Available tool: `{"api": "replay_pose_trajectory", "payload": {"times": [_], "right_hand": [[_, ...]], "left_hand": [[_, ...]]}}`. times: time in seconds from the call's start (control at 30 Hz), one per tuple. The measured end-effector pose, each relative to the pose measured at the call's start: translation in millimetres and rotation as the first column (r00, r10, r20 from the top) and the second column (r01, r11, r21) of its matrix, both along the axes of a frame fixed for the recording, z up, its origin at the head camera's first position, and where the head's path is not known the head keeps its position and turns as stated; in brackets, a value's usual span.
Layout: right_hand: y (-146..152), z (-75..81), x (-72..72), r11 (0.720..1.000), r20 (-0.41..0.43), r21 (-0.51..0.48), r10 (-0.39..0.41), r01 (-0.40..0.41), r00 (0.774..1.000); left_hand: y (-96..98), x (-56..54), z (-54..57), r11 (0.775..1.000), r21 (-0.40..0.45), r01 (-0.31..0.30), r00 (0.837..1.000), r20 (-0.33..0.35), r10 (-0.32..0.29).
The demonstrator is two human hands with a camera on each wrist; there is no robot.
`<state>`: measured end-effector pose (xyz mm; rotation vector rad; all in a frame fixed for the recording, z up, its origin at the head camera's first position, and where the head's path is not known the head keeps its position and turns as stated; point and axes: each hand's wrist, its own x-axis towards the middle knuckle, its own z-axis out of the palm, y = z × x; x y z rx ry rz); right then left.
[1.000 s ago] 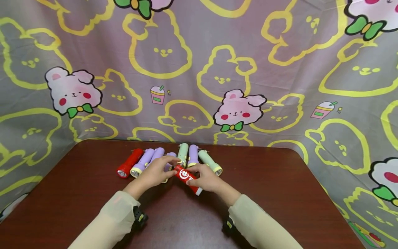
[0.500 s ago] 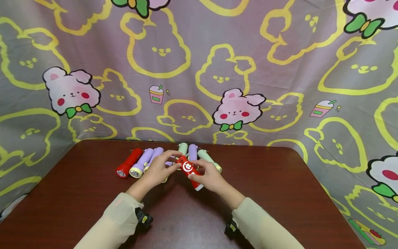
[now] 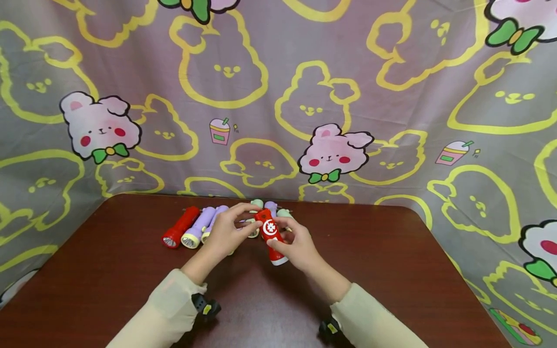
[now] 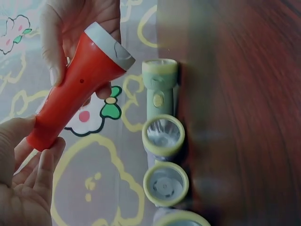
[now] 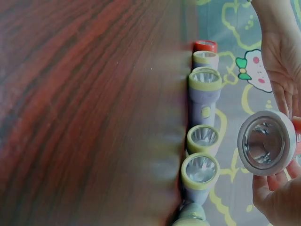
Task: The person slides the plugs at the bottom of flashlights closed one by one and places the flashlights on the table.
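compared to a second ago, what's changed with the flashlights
In the head view, the held red flashlight has shifted up and right and turned, its white-rimmed end pointing more directly down the picture. The left hand and right hand moved with it; neither let go. The other red flashlight and the purple flashlight beside it stayed put.

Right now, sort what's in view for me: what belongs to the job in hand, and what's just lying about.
In the job, it seems:
white-rimmed red flashlight, held
left hand
right hand

Lying about, ungripped:
other red flashlight
lilac flashlights
pale green flashlights
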<state>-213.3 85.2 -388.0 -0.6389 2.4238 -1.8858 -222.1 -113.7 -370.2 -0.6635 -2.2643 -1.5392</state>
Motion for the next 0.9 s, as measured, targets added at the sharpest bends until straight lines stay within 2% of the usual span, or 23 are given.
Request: {"api": "replay_pose_trajectory", "payload": {"times": [0.23,0.37,0.57,0.9], "right_hand": [[8,-0.5,6.2,0.999,0.017,-0.048,0.015,-0.015,1.0],[13,0.9,8.4,0.999,0.014,-0.036,0.014,-0.013,1.0],[17,4.3,10.8,0.999,0.006,-0.03,-0.016,0.016,1.0],[23,1.9,16.8,0.996,-0.011,-0.06,-0.071,0.07,0.997]], "left_hand": [[8.8,4.5,4.2,0.998,0.037,0.044,0.998,0.039,-0.045],[11.5,4.6,6.6,0.997,0.038,0.065,0.996,0.061,-0.067],[15.4,3.3,9.2,0.997,0.011,0.081,0.995,0.065,-0.081],[25.0,1.3,11.4,0.989,-0.089,0.115,0.992,0.064,-0.11]]}}
